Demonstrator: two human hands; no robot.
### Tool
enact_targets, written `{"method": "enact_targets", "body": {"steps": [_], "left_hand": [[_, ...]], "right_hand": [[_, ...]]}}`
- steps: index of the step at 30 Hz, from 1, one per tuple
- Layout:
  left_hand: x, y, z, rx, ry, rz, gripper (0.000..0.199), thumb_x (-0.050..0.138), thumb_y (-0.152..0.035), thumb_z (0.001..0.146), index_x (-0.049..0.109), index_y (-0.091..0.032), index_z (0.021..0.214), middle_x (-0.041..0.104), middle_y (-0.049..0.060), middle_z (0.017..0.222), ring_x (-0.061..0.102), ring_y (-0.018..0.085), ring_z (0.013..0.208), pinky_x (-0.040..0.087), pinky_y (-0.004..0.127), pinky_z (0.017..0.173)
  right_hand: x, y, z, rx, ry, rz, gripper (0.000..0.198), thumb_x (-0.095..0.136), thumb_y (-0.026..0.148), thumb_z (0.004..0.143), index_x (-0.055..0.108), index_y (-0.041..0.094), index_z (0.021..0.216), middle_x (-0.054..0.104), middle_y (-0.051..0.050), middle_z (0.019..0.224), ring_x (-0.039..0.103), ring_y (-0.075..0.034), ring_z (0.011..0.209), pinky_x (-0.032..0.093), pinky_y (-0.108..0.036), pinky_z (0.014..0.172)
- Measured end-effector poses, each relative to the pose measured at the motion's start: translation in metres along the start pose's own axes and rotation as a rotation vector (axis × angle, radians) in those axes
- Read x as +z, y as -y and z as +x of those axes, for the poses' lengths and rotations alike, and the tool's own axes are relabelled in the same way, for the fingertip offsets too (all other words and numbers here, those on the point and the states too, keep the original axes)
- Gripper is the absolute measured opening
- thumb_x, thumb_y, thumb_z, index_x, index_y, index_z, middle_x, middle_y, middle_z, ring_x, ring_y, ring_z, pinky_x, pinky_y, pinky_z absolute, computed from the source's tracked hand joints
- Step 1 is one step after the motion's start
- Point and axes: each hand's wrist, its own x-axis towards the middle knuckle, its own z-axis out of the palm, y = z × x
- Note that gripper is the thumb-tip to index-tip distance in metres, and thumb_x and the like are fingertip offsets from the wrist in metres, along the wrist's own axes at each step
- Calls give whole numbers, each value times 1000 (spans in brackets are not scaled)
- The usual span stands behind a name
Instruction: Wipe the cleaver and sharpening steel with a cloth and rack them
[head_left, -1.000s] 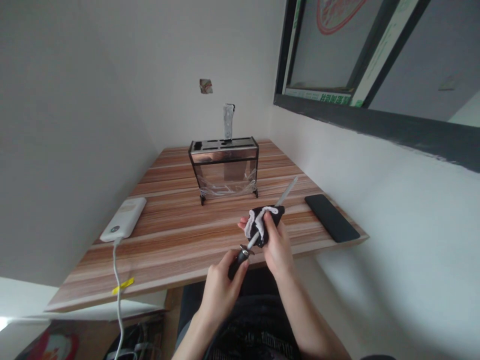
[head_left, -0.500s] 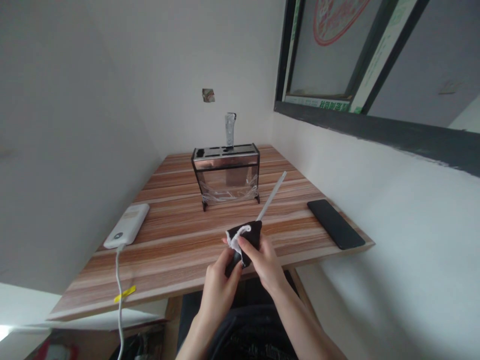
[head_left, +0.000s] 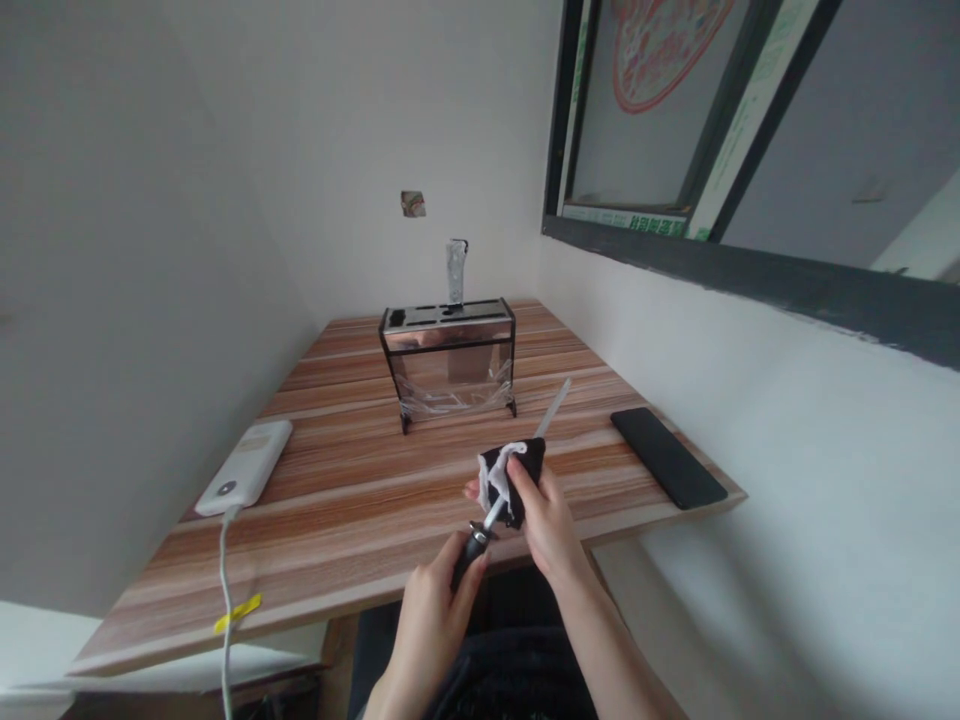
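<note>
My left hand [head_left: 439, 592] is closed round the black handle of a honing steel [head_left: 555, 406], whose pale rod points up and to the right over the table. My right hand [head_left: 546, 512] is closed on a black cloth with white edging [head_left: 531, 462], which wraps the middle of the rod. A short stretch of bare rod shows between the metal collar and the cloth. Beyond my hands stands a knife block [head_left: 450, 340] with a slotted metal top, black frame and clear plastic film. One plastic-wrapped handle [head_left: 455, 272] sticks up from it.
The wood-grain table [head_left: 330, 470] meets walls at the left, back and right. A white power bank [head_left: 247, 465] with a white cable [head_left: 225, 590] lies left, by yellow tape [head_left: 238, 612]. A black phone [head_left: 667, 456] lies right. A dark-framed window [head_left: 630, 240] is above.
My right hand and the cloth have slid up the rod, away from the handle, exposing the collar and lower rod. My left hand has moved slightly down. The camera view has shifted a little.
</note>
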Motion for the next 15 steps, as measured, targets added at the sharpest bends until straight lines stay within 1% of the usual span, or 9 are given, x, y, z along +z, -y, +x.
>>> {"method": "enact_targets", "body": {"steps": [5,9,12,15], "left_hand": [[-2,2,-7,26,42,46,23,42,-34,91,59,-22,100,71,1,80,68,17,74,43,19,62],[-5,4,-11,14,48,77,21,45,-35,90,60,-22,98,71,1,79,68,17,72,44,18,60],[-7,4,-12,15,49,88,22,46,-36,90,61,-22,98,72,2,77,68,17,72,44,18,59],[-7,5,-13,24,37,96,22,46,-36,90,62,-22,97,72,2,77,69,17,69,45,17,58]], "right_hand": [[-11,25,14,-73,-122,60,35,70,47,73,64,16,87,71,-3,66,72,-25,70,60,-41,68],[-19,44,22,-135,-187,66,39,71,50,70,64,15,86,72,-4,67,71,-23,64,60,-41,66],[-24,51,27,-213,-227,98,36,72,47,69,64,17,85,73,-4,74,71,-21,63,60,-41,67],[-29,50,30,-269,-274,142,32,73,43,70,64,19,89,74,-2,80,71,-19,65,59,-42,71]]}}
